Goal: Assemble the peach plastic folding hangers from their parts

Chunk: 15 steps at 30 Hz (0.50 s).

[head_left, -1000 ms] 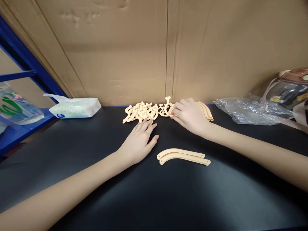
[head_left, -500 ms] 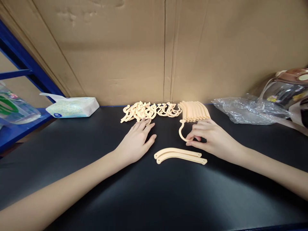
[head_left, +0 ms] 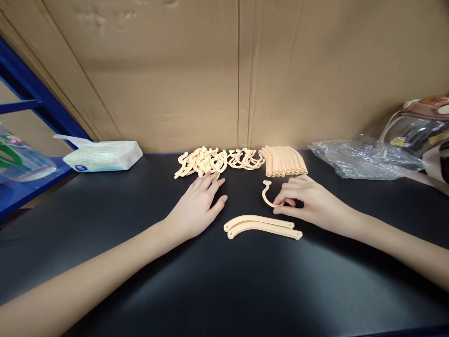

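My right hand [head_left: 303, 196] pinches a beige curved hook [head_left: 266, 195] between thumb and fingers; its knobbed end sticks out to the left and its other end is hidden by the fingers. My left hand [head_left: 199, 201] lies flat with fingers apart, its fingertips at the near edge of a loose pile of beige curved pieces [head_left: 201, 161]. Two long, slightly bent beige bars [head_left: 263, 225] with small end holes lie side by side in front of my hands. Behind my right hand stands a neat row of similar bars [head_left: 284, 160]. Several more hooks [head_left: 245, 159] lie between pile and row.
On the black tabletop [head_left: 224, 290], a tissue pack [head_left: 105, 156] sits at the back left and a crumpled clear plastic bag [head_left: 365, 159] at the back right. Beyond the bag is a clear bottle with a brown lid [head_left: 421, 121]. Cardboard [head_left: 175, 75] closes off the back; a blue frame [head_left: 45, 103] stands left.
My right hand has drawn the hook slightly toward me and to the right, so its knobbed end now lies apart from the row of bars. My left hand is nearly still.
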{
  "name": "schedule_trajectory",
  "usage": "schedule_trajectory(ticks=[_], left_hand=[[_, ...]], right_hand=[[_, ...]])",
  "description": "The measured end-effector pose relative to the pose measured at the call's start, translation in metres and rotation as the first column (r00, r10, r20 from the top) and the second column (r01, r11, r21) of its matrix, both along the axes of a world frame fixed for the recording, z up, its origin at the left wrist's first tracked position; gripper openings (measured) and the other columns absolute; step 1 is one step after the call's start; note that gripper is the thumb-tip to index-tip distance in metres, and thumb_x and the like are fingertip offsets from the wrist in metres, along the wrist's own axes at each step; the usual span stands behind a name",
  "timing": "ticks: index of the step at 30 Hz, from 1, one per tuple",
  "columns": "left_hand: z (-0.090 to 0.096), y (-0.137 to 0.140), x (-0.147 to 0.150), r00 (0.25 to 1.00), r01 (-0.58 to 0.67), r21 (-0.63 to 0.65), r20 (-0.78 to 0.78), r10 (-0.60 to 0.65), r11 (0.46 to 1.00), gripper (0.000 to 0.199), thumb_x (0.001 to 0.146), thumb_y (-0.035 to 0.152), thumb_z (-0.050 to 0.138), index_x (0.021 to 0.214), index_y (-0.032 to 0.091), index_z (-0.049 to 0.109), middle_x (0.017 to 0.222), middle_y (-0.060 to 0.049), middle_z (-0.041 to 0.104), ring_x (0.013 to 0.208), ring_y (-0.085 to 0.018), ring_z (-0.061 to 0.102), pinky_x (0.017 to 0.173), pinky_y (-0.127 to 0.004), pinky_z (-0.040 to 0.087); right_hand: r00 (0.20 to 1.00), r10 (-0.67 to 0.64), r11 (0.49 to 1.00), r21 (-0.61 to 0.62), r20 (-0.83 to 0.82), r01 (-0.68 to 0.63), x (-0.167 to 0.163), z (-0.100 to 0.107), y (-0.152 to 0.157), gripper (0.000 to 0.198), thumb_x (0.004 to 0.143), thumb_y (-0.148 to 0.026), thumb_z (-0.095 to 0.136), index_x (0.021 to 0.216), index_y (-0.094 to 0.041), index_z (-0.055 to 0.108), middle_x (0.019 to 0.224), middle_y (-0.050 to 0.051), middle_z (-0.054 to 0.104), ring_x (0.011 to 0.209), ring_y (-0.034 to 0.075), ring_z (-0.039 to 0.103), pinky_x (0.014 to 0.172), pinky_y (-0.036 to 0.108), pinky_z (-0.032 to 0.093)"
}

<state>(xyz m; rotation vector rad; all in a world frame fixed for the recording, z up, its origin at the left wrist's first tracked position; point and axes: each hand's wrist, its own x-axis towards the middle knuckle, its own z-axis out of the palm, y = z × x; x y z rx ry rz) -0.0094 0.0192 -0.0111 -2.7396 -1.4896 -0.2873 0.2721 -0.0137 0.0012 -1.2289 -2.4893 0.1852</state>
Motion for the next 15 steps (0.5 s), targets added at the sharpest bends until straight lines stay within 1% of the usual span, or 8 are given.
schedule_trajectory(ticks=[6, 15], left_hand=[[0.0001, 0.0012, 0.0011, 1.0, -0.002, 0.0, -0.01, 0.002, 1.0, 0.054, 0.097, 0.041, 0.031, 0.141, 0.012, 0.042, 0.152, -0.012, 0.033, 0.142, -0.026, 0.025, 0.116, -0.044, 0.023], [-0.0011, 0.0007, 0.0008, 1.0, 0.005, 0.003, -0.001, -0.005, 1.0, 0.054, 0.097, 0.041, 0.031, 0.14, 0.011, 0.043, 0.152, -0.012, 0.033, 0.142, -0.026, 0.025, 0.116, -0.044, 0.024]], right_hand=[[1.0, 0.007, 1.0, -0.029, -0.009, -0.007, 0.0018, 0.0003, 0.0007, 0.017, 0.086, -0.041, 0.062, 0.083, -0.025, 0.067, 0.065, -0.004, 0.053, 0.069, 0.014, 0.049, 0.075, 0.03, 0.033], [1.0, 0.015, 1.0, -0.015, 0.007, -0.015, 0.0021, -0.0006, -0.001, 0.014, 0.087, -0.037, 0.06, 0.083, -0.024, 0.065, 0.067, -0.004, 0.053, 0.069, 0.013, 0.048, 0.075, 0.029, 0.033]])
